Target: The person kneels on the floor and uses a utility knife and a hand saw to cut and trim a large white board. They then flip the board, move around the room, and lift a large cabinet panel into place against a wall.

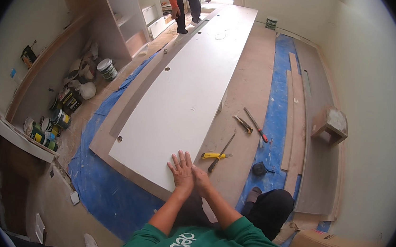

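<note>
Far left of the grip: tubs (62,119) and a pail (108,71), contents hidden. Under the grip: white board (182,86), probably stiff, heavy for its length, slippery-smooth; best to hold by both long edges. Pressing with left hand (182,173) flat on the near right corner, fingers spread; touching beside with right hand (201,179), perhaps curled, not possible to say. Farther right: box (335,118), showing its hollow.

- Over there, a brown board (246,87) on blue sheeting (278,79)
- On the board: white panel (181,98)
- Beside that: yellow cutter (208,156), dark-handled file (213,164), another cutter (243,124), red-handled file (256,125)
</note>
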The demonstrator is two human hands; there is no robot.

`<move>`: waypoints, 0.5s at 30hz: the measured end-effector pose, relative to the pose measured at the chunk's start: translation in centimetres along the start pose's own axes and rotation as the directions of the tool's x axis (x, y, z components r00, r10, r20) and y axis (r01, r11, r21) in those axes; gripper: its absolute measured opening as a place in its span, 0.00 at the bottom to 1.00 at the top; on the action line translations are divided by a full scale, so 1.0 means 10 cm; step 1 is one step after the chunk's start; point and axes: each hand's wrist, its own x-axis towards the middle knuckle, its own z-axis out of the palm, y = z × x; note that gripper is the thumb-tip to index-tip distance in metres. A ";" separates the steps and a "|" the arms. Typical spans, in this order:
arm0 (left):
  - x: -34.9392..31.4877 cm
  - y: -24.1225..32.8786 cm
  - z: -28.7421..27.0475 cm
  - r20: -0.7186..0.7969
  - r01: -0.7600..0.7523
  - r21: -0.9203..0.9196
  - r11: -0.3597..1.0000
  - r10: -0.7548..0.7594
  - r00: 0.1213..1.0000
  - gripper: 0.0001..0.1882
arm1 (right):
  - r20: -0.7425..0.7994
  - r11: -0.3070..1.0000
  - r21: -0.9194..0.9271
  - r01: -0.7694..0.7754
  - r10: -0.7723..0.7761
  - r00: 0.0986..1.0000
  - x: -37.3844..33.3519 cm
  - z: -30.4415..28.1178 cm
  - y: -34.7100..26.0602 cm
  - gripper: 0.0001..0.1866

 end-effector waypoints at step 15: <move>0.02 0.05 -0.08 -0.068 0.006 0.042 0.999 -0.003 0.998 0.32 | -0.045 0.992 0.119 -0.046 0.052 0.998 0.27 -0.18 0.17 0.27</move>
